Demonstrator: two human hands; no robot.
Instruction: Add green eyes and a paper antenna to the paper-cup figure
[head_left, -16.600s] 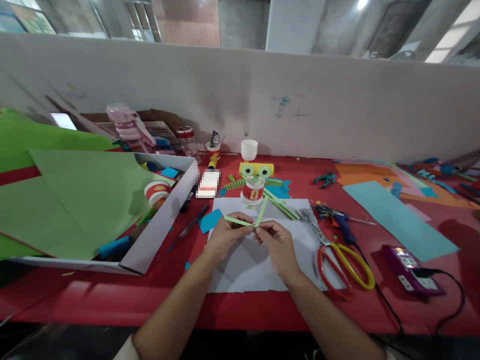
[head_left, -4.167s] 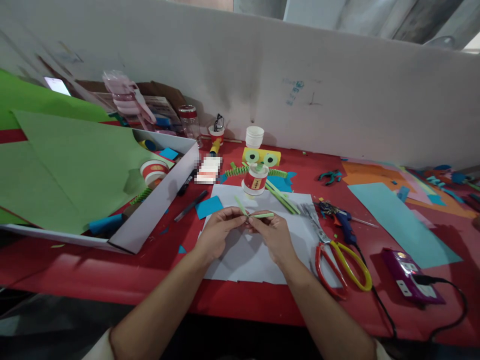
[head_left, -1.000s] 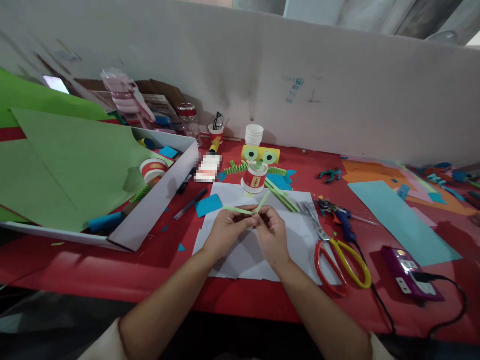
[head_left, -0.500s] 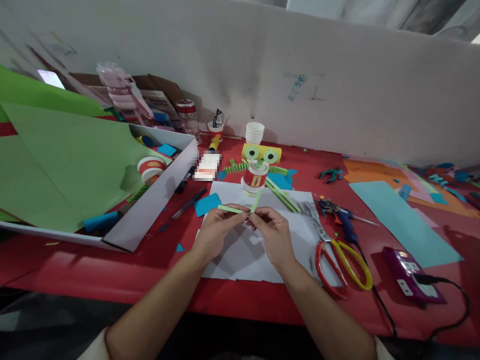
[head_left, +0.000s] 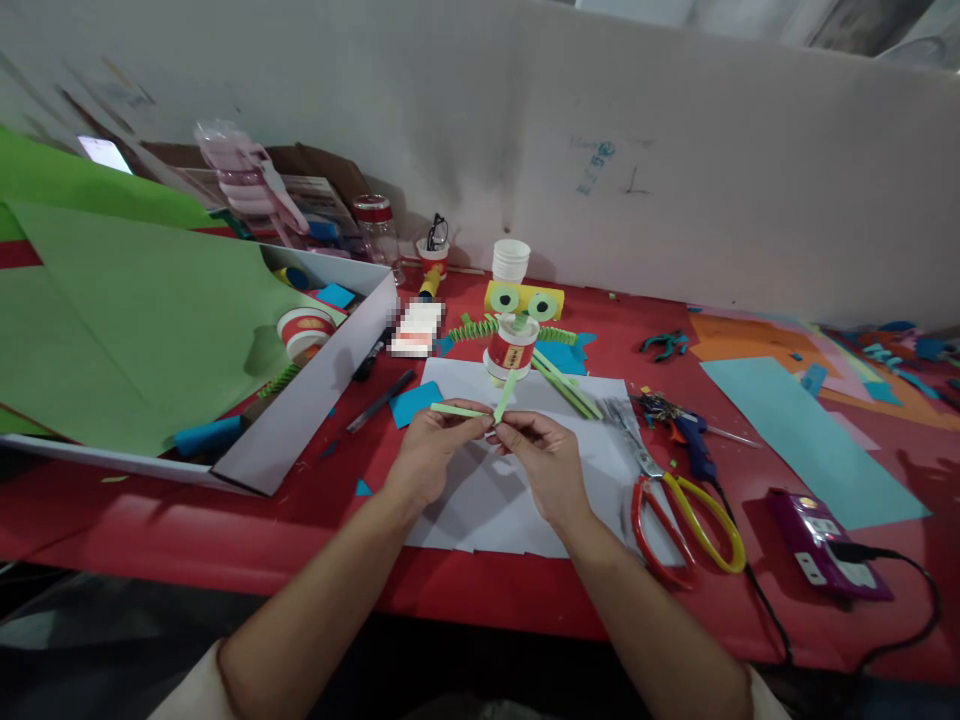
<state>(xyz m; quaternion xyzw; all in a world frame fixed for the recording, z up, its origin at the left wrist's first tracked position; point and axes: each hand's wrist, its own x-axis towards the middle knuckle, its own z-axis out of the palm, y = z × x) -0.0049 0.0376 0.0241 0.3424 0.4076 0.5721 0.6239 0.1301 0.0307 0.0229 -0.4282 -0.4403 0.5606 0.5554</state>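
Two light green paper strips (head_left: 504, 396) cross between my fingertips, one pointing left, one pointing up and away. My left hand (head_left: 433, 455) and my right hand (head_left: 546, 466) both pinch them where they meet, above a white sheet (head_left: 480, 500) on the red table (head_left: 187, 530). Just beyond stands a small figure made of a red-and-white paper cup (head_left: 511, 349) with green folded-paper arms (head_left: 471, 331) and a yellow head with two round eyes (head_left: 523, 299). More green strips (head_left: 568, 388) lie beside it.
Red-and-yellow scissors (head_left: 679, 510), a blue glue gun (head_left: 684, 441) and a purple power strip (head_left: 820, 545) lie at the right. A white cardboard box lid (head_left: 307, 410) with green paper sheets (head_left: 150, 330) fills the left. A grey partition wall (head_left: 675, 150) backs the table.
The two strips have been folded over one another repeatedly, so their free ends switch direction between frames. Both hands stay together over the white sheet; the view has shifted slightly.
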